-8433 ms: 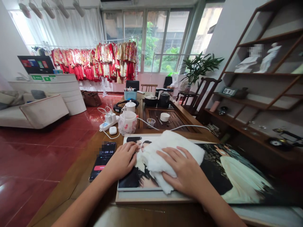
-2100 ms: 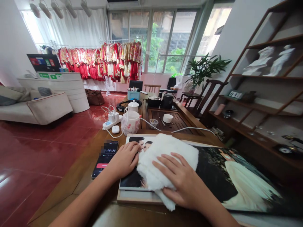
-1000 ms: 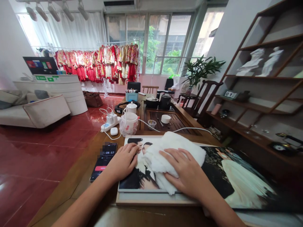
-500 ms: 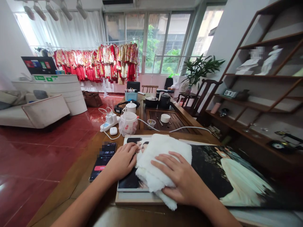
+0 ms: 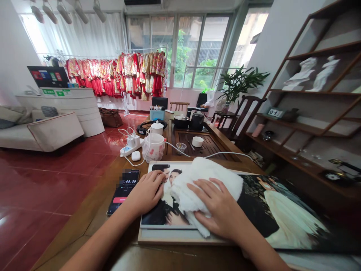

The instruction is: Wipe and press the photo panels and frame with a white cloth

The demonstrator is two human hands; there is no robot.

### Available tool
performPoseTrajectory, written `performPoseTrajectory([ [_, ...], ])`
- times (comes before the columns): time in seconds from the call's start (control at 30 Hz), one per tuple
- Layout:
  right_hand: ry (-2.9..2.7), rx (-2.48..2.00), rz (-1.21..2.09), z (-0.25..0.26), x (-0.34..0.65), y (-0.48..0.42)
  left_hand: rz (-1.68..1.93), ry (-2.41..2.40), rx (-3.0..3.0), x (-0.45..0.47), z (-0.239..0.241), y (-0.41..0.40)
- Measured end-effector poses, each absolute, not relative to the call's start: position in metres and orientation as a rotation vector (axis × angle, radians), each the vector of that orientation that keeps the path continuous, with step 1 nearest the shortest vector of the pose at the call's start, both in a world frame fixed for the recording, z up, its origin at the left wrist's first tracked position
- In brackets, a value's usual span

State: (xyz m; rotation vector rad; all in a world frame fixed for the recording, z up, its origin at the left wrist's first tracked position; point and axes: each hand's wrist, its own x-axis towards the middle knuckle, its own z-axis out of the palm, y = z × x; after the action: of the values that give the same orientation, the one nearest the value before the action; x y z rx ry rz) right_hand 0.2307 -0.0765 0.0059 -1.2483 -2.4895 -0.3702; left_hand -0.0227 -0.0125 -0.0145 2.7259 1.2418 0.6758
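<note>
Head view: your right hand (image 5: 218, 207) on the white cloth (image 5: 222, 169), your left hand (image 5: 149, 192) on the couple print (image 5: 158, 216)

Your right hand lies with fingers spread over the bunched cloth; whether they pinch a fold, you cannot tell. Your left hand, fingers loosely bent and gripping nothing, rests across the left edge of the print, which lies beneath both hands. A dark print (image 5: 293, 214) extends rightward past your right hand, and the phone (image 5: 120, 199) is just left of your left hand. For even contact, press with a flat palm, fold in the cloth's loose tail by your right thumb, and steady the print lightly with your left fingers
</note>
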Motion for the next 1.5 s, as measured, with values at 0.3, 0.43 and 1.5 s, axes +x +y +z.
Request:
performPoseTrajectory([
  [0.3, -2.569, -1.130, -0.229, 0.010, 0.224, -0.082, 0.665, 1.251, 2.735, -0.022, -0.016, -0.011],
  [0.43, -2.462, -1.317, -0.298, 0.011, 0.232, -0.075, 0.638, 1.245, 2.735, -0.023, -0.014, -0.012],
  [1.5, -2.497, -1.339, -0.391, 0.003, 0.231, -0.075, 0.622, 1.248, 2.743, -0.023, -0.015, -0.011],
])
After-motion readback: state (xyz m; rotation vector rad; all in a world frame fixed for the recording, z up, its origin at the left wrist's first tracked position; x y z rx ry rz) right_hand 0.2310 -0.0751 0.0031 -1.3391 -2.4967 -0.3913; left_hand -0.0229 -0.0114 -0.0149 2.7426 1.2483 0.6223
